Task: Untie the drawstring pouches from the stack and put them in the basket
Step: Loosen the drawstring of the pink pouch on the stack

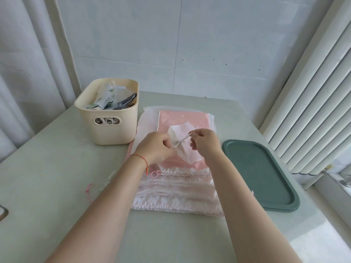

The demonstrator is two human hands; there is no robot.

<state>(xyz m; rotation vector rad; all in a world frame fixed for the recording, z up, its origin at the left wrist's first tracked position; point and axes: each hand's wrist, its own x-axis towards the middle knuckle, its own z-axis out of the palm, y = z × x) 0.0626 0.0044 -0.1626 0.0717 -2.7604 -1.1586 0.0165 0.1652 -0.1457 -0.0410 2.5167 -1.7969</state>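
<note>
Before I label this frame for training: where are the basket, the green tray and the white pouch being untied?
basket (pixel 112 128): head view, front wall.
green tray (pixel 258 173): head view, bare floor.
white pouch (pixel 182 130): head view, upper cloth.

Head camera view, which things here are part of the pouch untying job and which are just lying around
Part of the job:
white pouch, its drawstring pinched by left hand and right hand
pink pouch stack
cream basket

Lying about:
green tray
loose pink cord
</note>
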